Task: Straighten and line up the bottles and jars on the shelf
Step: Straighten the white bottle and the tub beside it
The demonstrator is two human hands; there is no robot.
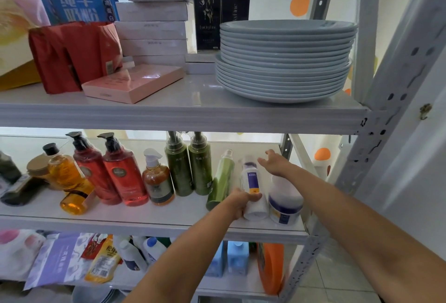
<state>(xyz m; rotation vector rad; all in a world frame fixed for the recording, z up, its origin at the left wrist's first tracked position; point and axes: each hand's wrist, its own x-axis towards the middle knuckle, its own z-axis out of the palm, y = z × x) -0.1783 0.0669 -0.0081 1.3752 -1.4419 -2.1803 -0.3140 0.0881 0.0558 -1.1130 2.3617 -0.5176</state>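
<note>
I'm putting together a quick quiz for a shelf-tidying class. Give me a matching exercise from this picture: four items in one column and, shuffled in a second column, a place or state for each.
Items
1. white bottle with purple label
2. stack of grey plates
3. front amber bottle
4. red pump bottles

Places or states
A. on the upper shelf, at its right end
B. lying on its side on the middle shelf
C. gripped by the left hand
D. standing side by side on the middle shelf

Pairs: 1-C, 2-A, 3-B, 4-D
</note>
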